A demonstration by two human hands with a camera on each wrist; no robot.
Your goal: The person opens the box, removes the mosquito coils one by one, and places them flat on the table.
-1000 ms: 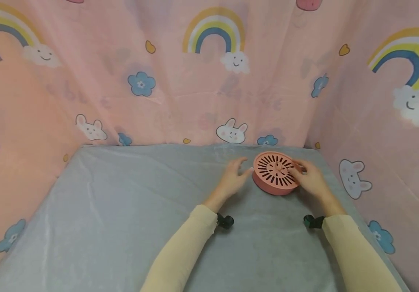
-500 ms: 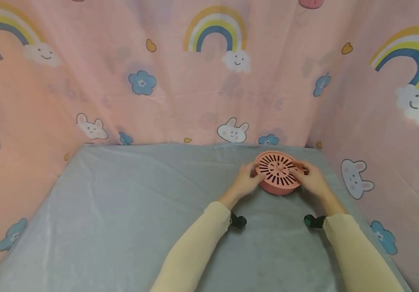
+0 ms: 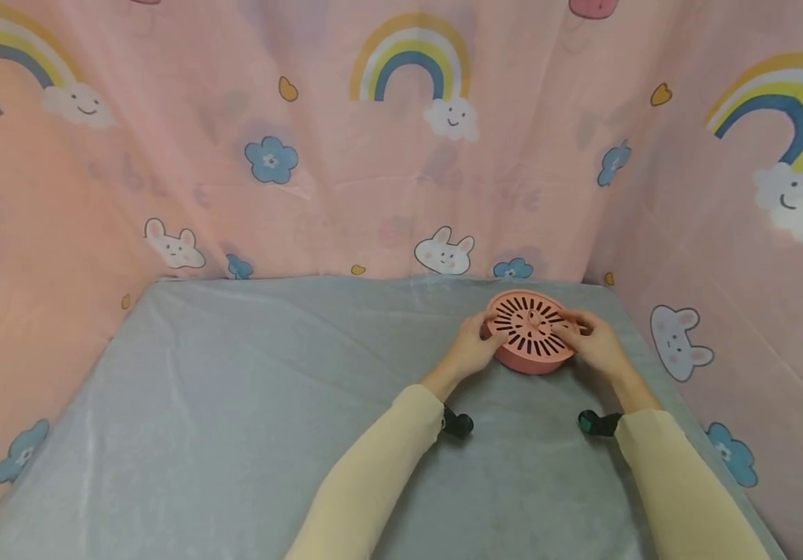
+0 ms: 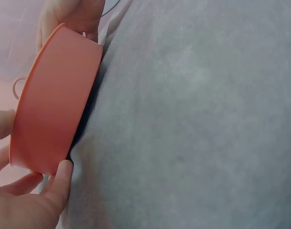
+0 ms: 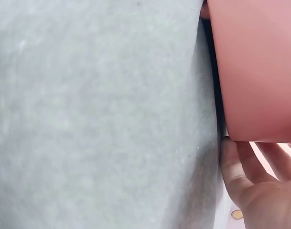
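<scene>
A round pink mosquito coil holder (image 3: 524, 354) with a slotted lid is at the back right of the grey-covered table. My left hand (image 3: 470, 350) grips its left edge, thumb over the rim and fingers against the side. On the opposite edge, my right hand (image 3: 601, 346) holds it with the thumb on the lid. A small loop stands out from the lid in the left wrist view, where the smooth side wall of the holder (image 4: 57, 100) faces the camera. A dark gap shows beneath the holder (image 5: 260, 71) in the right wrist view; I cannot tell whether it is lifted.
The grey cloth (image 3: 233, 404) covers the table in front and to the left. Pink printed curtains (image 3: 345, 202) hang at the back and on both sides, the right one close to my right hand. Small dark wrist cameras (image 3: 457, 422) sit on both wrists.
My left hand has moved right, from beside the mosquito coil holder onto its left edge, and now grips it. The right hand and the holder have stayed nearly in place.
</scene>
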